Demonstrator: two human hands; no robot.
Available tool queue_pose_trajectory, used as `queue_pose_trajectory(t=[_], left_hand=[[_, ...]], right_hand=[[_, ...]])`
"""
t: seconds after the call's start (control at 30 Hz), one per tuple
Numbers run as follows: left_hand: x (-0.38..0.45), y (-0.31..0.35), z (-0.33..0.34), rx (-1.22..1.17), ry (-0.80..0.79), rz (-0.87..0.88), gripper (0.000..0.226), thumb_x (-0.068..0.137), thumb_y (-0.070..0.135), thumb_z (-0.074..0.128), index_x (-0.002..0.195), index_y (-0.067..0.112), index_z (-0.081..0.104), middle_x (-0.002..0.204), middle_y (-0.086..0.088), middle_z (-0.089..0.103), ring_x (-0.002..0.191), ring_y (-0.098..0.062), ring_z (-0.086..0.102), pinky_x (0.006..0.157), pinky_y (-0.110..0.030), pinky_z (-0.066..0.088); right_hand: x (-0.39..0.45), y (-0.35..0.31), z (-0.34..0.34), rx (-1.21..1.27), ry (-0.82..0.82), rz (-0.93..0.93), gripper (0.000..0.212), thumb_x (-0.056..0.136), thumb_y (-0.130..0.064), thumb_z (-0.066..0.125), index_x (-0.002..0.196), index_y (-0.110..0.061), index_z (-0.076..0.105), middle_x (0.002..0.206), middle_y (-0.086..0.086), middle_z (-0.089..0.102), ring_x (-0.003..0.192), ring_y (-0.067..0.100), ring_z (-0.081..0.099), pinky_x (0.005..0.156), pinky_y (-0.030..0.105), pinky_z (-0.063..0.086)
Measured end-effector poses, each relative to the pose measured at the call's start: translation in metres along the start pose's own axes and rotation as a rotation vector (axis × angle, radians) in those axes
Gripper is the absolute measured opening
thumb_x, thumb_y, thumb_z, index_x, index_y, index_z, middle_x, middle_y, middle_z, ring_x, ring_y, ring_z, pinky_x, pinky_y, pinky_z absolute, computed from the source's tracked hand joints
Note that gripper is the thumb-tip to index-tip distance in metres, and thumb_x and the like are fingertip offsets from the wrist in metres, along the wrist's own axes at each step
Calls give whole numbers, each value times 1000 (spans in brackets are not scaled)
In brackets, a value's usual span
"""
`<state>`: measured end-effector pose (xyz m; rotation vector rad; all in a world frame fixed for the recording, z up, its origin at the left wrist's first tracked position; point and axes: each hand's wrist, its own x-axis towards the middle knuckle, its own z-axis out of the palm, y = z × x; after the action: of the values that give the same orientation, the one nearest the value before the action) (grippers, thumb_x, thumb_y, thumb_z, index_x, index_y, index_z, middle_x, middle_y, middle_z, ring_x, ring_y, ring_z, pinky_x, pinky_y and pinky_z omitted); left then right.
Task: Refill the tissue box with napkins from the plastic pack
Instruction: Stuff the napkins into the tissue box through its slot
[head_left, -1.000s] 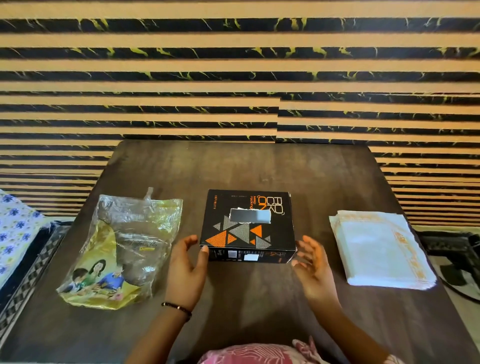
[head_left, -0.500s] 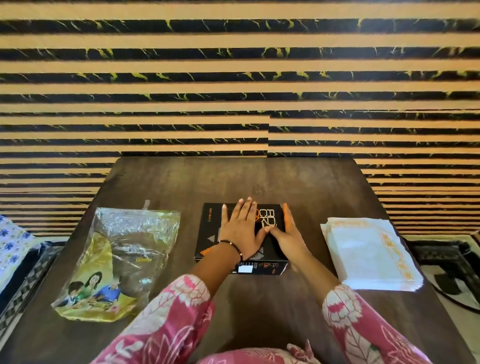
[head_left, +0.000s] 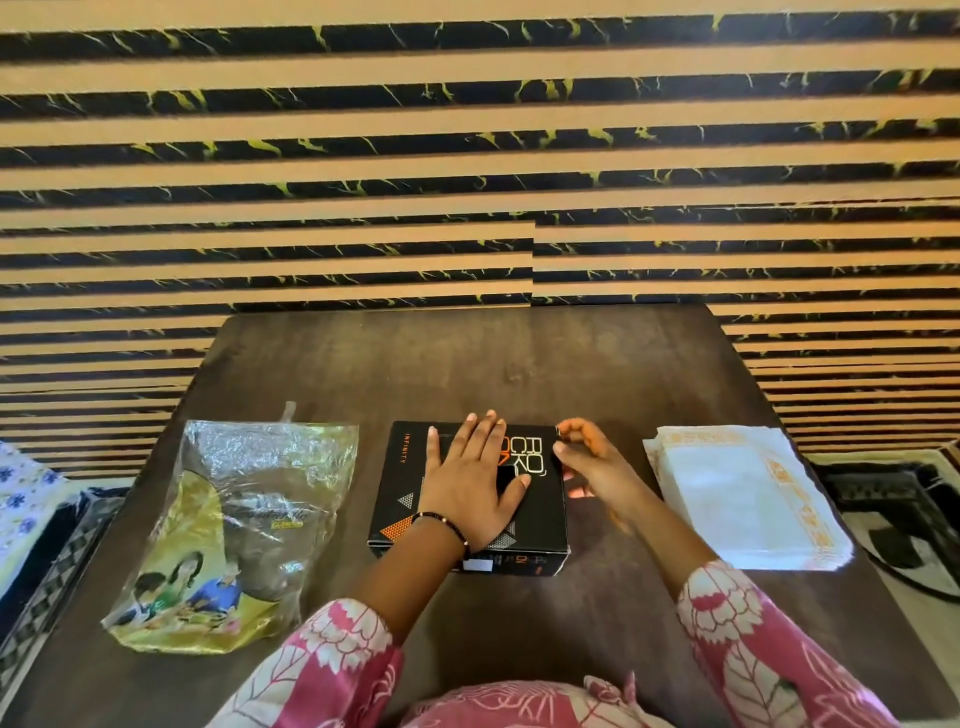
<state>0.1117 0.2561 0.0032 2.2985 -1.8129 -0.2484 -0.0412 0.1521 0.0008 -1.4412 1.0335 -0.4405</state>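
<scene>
A black tissue box (head_left: 405, 483) with orange and grey triangles lies flat in the middle of the dark table. My left hand (head_left: 470, 478) rests flat on its top, fingers spread, covering the slot. My right hand (head_left: 587, 457) is at the box's far right corner, fingers curled at the right edge; whether they pinch a flap I cannot tell. A stack of white napkins (head_left: 743, 499) with orange borders lies to the right. The crumpled clear and yellow plastic pack (head_left: 234, 530) lies to the left, apparently without napkins inside.
The dark wooden table (head_left: 519, 364) backs onto a wall of tan and black stripes. A floral cloth (head_left: 21, 499) lies off the left edge. A black power strip with a cord (head_left: 904, 493) sits on the floor at the right.
Both hands went from beside the box's front corners onto its top. My right hand has since slid off the top to the box's far right corner.
</scene>
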Motion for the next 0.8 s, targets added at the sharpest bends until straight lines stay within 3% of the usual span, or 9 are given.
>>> queue_pose_trajectory(t=[0.07,0.17,0.3,0.53,0.7,0.8], left_hand=[[1,1,0,3,-9,-4,69,90,56,25,146,21,5,157,7,2,144,-13,-5,111,-50,-15],[2,2,0,5,-5,-12,70,88,57,22,146,21,5,157,7,2,144,-13,-5,109,-52,-16],[2,2,0,15,-22,-18,71,89,57,20,147,21,2,157,7,-2,144,-13,-7,109,-52,-17],[1,3,0,48,-2,-22,73,85,60,12,146,23,-1,157,8,-3,144,-12,-8,108,-49,-18],[0,2,0,38,15,-18,71,86,60,17,146,25,2,157,9,2,144,-13,-5,109,-48,-17],[0,3,-1,29,19,-19,72,85,60,17,146,25,3,157,8,5,144,-13,-3,110,-48,-16]], right_hand=[[6,-5,0,-29,-6,4,5,93,-26,51,96,-23,50,91,-4,56,74,16,54,68,34,45],[11,-5,-3,13,11,23,13,93,-35,49,84,-27,54,86,-2,59,74,18,56,70,35,46],[10,-1,-9,156,32,62,20,95,-37,45,86,-24,58,82,2,62,72,19,56,67,33,47],[16,0,-8,89,120,49,24,93,-39,48,81,-25,62,76,-1,61,65,16,52,63,30,45],[15,-1,-3,364,114,170,35,93,-43,44,70,-19,57,68,3,61,59,17,54,60,29,41],[16,-1,3,389,166,201,33,92,-41,47,70,-18,54,70,4,59,60,17,54,58,28,41]])
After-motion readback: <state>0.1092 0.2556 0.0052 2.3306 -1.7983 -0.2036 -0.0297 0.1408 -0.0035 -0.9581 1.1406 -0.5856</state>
